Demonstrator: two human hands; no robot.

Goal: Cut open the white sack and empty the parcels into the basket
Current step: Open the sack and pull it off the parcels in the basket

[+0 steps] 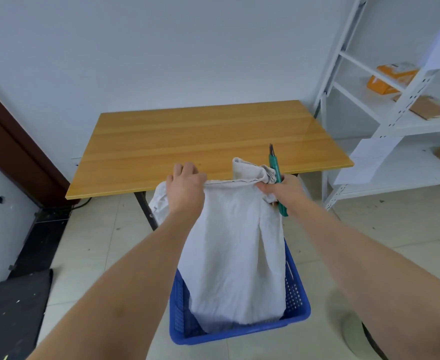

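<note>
The white sack (pixel 235 245) hangs stretched between both hands, its lower end inside the blue basket (pixel 295 305) on the floor. My left hand (pixel 185 189) grips the sack's stitched upper edge at the left. My right hand (pixel 281 187) grips the bunched upper right corner and also holds a green utility knife (pixel 274 165), blade pointing up. No parcels are visible; the sack covers the inside of the basket.
A wooden table (pixel 200 141) stands just beyond the sack. White metal shelving (pixel 395 118) with orange and brown parcels is at the right. A dark door frame and a black mat (pixel 13 305) lie at the left, on a tiled floor.
</note>
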